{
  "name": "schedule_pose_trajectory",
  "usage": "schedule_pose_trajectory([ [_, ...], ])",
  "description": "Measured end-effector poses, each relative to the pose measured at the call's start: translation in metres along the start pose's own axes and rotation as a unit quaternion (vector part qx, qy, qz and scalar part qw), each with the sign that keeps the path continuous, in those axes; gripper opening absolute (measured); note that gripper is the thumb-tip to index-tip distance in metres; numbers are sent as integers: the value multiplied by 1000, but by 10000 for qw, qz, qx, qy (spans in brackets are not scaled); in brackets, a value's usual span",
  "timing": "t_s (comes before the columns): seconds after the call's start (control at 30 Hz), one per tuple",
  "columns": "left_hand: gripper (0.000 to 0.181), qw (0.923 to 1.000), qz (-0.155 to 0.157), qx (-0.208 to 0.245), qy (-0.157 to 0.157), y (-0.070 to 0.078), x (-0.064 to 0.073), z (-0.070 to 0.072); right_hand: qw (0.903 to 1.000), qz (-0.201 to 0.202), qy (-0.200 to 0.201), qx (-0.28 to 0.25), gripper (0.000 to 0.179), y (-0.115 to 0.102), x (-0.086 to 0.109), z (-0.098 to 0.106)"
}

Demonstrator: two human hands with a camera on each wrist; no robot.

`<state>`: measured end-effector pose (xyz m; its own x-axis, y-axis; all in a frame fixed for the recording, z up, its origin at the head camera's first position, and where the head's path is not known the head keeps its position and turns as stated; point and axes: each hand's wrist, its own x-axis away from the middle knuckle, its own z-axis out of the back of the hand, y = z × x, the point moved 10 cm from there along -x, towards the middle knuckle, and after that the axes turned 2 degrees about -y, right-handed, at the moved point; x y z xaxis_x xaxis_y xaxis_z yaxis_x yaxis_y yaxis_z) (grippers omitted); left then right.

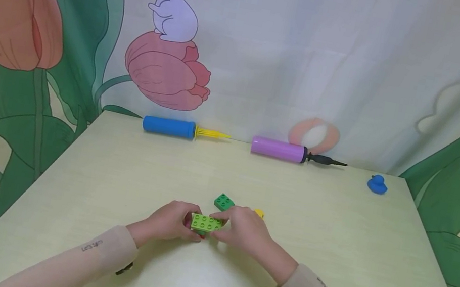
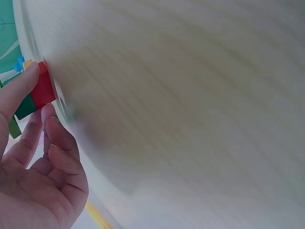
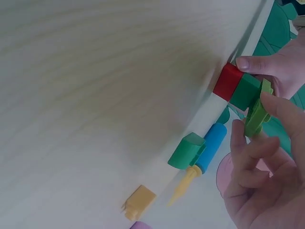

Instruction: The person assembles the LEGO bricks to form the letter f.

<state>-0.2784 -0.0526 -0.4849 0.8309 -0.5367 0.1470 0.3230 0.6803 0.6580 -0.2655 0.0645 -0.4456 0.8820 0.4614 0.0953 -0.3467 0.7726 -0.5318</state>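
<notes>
Over the table, my left hand (image 1: pixel 170 219) grips a small stack, a red brick (image 3: pixel 228 82) at the bottom and a dark green brick (image 3: pixel 246 91) above it. Its thumb lies against the stack in the left wrist view. From the other side, my right hand (image 1: pixel 249 231) pinches a flat light green brick (image 1: pixel 203 222) with studs between thumb and fingers. That brick sits at the top of the dark green one, slightly tilted in the right wrist view; whether it is pressed on, I cannot tell.
Just beyond the hands lie a loose green brick (image 1: pixel 223 202) and a small yellow block (image 1: pixel 259 213), partly behind my right hand. Along the table's back edge are a blue hand pump (image 1: pixel 169 126), a purple hand pump (image 1: pixel 278 149) and a blue toy duck (image 1: pixel 377 185).
</notes>
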Motion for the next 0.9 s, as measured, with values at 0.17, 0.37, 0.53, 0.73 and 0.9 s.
schedule_pose_trajectory([
  [0.17,31,10000,-62,-18,19,1,0,0,9998,211,-47,0,35,-3,-1,-1],
  [0.37,30,10000,-31,-2,15,2,1,2,9993,340,-63,-105,39,-5,2,-4],
  [0.53,30,10000,-79,-10,-5,2,1,1,9995,280,26,-113,39,-2,1,-6],
  [0.73,31,9999,-104,8,-41,0,0,0,9993,318,139,126,35,-4,1,-6],
  [0.9,32,9999,-125,20,-55,1,0,-1,9991,352,129,182,33,-8,1,-4],
])
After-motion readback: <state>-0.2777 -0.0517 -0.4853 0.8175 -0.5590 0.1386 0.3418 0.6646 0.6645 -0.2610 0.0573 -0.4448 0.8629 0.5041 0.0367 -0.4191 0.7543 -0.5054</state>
